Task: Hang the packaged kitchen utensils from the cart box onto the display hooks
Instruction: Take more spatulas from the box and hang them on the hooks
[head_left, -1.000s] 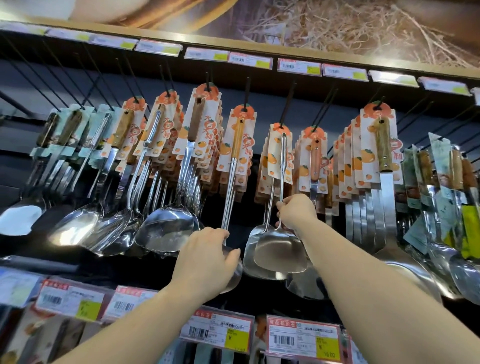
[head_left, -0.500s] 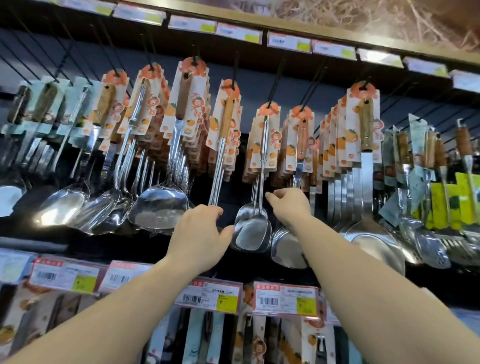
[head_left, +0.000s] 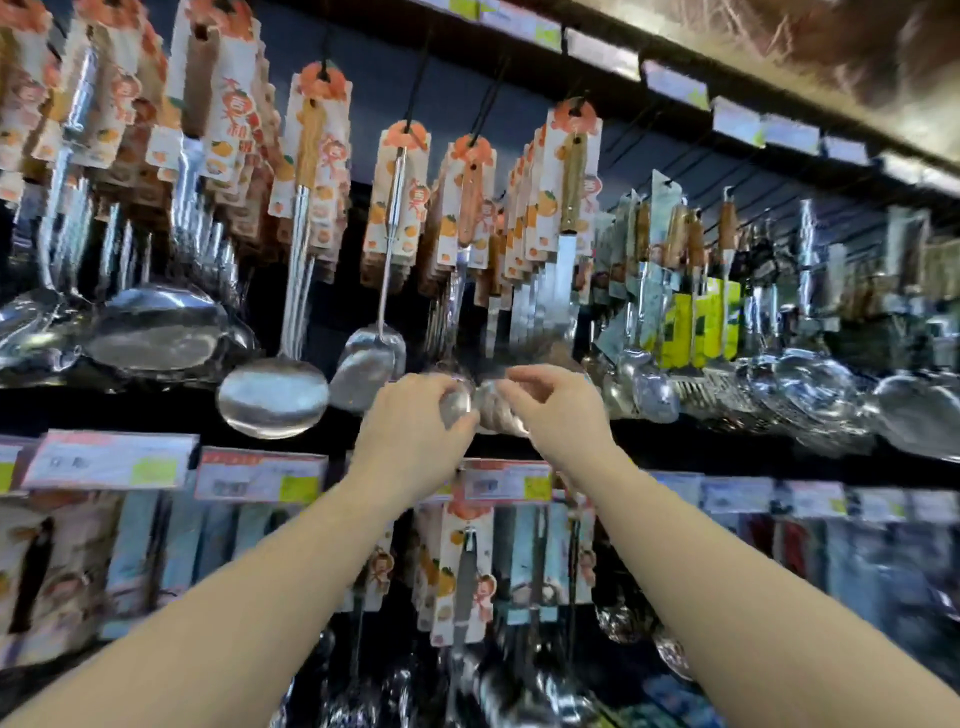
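Packaged steel utensils on orange-printed cards hang in rows from black display hooks (head_left: 418, 67). A ladle (head_left: 272, 396) and a spatula (head_left: 372, 364) hang left of my hands. My left hand (head_left: 413, 436) and my right hand (head_left: 553, 410) meet below the row of wooden-handled utensils (head_left: 470, 208). Each hand curls around a shiny steel head (head_left: 480, 408) at the bottom of that row. Blur hides which utensil each head belongs to. The cart box is out of view.
More carded turners (head_left: 563, 218) hang just right of my hands, then slotted spoons and skimmers (head_left: 779, 384) further right. Price tags (head_left: 260, 475) line the shelf edge under my hands. A lower row of packaged utensils (head_left: 465, 566) hangs beneath.
Both hands have shifted right, off the ladle shaft and the spatula, and come together on the steel heads of the neighbouring row. The camera has swung and moved closer.
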